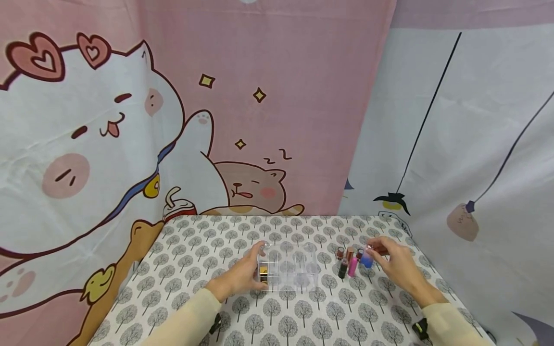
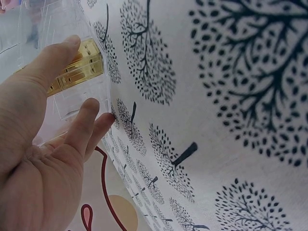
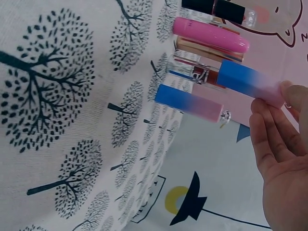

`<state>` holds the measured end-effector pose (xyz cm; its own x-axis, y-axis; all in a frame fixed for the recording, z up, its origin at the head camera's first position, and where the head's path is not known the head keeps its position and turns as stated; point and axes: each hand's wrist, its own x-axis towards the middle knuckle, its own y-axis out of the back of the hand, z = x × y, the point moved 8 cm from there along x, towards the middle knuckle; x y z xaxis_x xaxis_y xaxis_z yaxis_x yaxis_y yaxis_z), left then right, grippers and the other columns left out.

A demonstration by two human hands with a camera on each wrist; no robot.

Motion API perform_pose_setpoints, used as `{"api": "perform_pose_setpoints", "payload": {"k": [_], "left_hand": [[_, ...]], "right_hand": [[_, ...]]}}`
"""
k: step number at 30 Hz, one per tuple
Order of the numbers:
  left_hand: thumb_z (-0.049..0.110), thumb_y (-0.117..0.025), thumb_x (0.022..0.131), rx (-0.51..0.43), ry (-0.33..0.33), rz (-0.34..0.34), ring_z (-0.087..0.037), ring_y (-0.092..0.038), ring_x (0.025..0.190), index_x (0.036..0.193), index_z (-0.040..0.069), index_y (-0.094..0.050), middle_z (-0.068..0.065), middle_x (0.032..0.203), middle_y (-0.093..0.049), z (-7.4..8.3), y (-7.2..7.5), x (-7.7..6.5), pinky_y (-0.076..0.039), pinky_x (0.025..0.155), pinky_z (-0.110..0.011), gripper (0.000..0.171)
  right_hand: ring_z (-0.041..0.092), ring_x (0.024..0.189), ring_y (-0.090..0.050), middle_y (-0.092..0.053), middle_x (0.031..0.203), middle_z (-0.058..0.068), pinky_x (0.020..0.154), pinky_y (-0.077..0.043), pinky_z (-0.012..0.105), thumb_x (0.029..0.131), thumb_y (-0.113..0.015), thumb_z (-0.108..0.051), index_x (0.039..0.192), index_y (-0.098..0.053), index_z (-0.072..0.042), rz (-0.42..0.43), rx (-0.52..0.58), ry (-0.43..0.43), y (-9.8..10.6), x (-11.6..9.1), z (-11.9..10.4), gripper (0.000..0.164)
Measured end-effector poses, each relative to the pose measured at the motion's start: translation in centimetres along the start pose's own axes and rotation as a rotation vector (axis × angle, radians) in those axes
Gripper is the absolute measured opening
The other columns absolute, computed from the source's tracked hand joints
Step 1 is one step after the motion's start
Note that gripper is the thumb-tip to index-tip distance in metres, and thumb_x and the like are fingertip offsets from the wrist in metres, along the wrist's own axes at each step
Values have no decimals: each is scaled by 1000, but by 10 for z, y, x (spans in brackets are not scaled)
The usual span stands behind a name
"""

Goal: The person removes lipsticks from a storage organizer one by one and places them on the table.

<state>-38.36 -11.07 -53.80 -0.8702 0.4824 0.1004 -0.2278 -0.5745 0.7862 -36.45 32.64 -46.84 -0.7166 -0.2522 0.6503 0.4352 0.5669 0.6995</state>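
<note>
A clear plastic organizer box with compartments lies on the cloth. My left hand holds its left end, the thumb at the near corner and fingers at the far one. Gold-coloured square-sided tubes sit in its left end. My right hand pinches the top of a blue-to-pink lip gloss tube, whose lower end looks lifted off the cloth. A second blue-to-pink tube stands beside it. Close by stand a bright pink tube, a dark tube and a brownish tube.
The table is covered by a white cloth printed with grey trees. Behind it hangs a pink cartoon curtain, and a whitish one hangs on the right. Small dark-capped tubes stand at the back of the group.
</note>
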Motion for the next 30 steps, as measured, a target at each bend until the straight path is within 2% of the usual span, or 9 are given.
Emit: {"api": "perform_pose_setpoints", "payload": {"k": [5,12,22,30], "left_hand": [[26,-107,83,10,-4,5,-6,-64,94,185,21,-12,-17,171,-56,0,1,1,-65,86,-31,139],[26,-107,83,-1,0,0,-6,-63,92,185,21,-12,-18,171,-55,1,0,0,-64,84,-30,139],[25,-107,84,-1,-3,-4,-6,-63,92,185,19,-12,-20,171,-56,0,0,1,-64,84,-28,139],[24,-107,84,-12,2,-8,-7,-63,91,185,19,-11,-20,171,-55,0,-1,1,-63,80,-26,139]], "right_hand": [[12,87,-82,-87,100,-2,79,-73,30,96,-92,2,125,-79,-5,-49,31,-30,-6,-3,6,32],[6,90,-81,-87,101,-4,82,-73,27,99,-91,-3,126,-79,-6,-112,59,-70,-15,-7,12,30],[8,90,-81,-86,104,-7,82,-72,27,102,-89,-10,123,-81,-12,-174,68,-149,-26,-12,20,22],[8,90,-82,-87,104,-4,82,-73,26,100,-90,-6,122,-80,-11,-184,72,-140,-28,-17,22,24]]}}
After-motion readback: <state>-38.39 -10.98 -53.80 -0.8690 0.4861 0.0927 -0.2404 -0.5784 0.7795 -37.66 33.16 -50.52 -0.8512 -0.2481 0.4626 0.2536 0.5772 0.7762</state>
